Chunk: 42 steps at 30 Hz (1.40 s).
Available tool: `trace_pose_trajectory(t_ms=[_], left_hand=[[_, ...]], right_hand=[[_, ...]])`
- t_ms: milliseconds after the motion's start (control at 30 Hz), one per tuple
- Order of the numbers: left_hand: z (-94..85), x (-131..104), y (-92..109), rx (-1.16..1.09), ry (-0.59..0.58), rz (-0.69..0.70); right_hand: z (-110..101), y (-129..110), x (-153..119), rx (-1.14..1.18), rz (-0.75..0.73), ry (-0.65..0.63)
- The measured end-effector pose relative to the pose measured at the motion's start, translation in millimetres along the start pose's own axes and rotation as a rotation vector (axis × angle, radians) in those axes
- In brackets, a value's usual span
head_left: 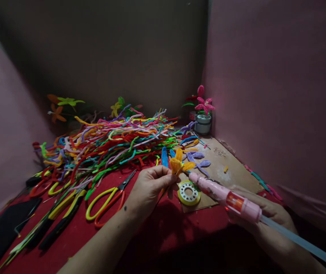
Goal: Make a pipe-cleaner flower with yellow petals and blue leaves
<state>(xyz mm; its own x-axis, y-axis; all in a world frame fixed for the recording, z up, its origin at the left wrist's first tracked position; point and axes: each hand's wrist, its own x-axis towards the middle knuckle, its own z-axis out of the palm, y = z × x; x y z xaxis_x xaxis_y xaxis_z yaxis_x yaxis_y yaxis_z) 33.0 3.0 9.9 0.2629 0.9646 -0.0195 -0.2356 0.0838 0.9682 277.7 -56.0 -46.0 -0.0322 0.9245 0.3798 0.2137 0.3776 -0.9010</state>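
Between the thumb and fingers of my left hand [151,186] is an orange pipe-cleaner flower [177,164], its petals pointing up and to the right. My right hand [268,213] is wrapped round a pink hot glue gun [222,194], with a long clear glue stick [302,241] coming out of its back. The gun's nozzle points left and is close by the flower's base; whether they touch I cannot tell. Below the flower lies a roll of yellow-green tape [189,193]. Blue petals [164,156] and purple petals [201,160] lie behind it.
A big heap of coloured pipe cleaners [117,140] covers the back left. Scissors [108,201], pliers [63,217] and a dark flat object [5,232] lie at left. A cardboard sheet [237,175] is at right, with a potted pink flower [205,105] behind. Walls enclose the table.
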Motion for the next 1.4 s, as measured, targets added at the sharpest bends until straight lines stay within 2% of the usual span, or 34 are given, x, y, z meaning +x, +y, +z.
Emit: trace_pose_trajectory(t_ms=[167,400,767,933,1133,1267,1400], left_hand=[[-0.4,1,0,0.004,0.005,-0.008],[-0.4,0,0,0.006,0.005,-0.005],[-0.6,2,-3,-0.028,-0.008,-0.007],[-0.6,2,-1,-0.096,0.007,-0.033],[-2.9,4,2,-0.14,0.027,-0.035],[-2.9,4,4,-0.131,0.038,-0.037],[-2.5,3,5,-0.131,0.053,-0.045]], right_hand=[[3,-8,2,-0.05,-0.008,0.033],[8,-27,8,0.015,-0.105,-0.045],[-1,-11,4,-0.057,-0.128,0.003],[-4,-12,4,-0.103,-0.153,-0.065],[-17,-7,12,-0.345,-0.291,0.016],[-36,8,38,-0.559,-0.343,0.054],[-50,28,66,-0.767,-0.313,0.065]])
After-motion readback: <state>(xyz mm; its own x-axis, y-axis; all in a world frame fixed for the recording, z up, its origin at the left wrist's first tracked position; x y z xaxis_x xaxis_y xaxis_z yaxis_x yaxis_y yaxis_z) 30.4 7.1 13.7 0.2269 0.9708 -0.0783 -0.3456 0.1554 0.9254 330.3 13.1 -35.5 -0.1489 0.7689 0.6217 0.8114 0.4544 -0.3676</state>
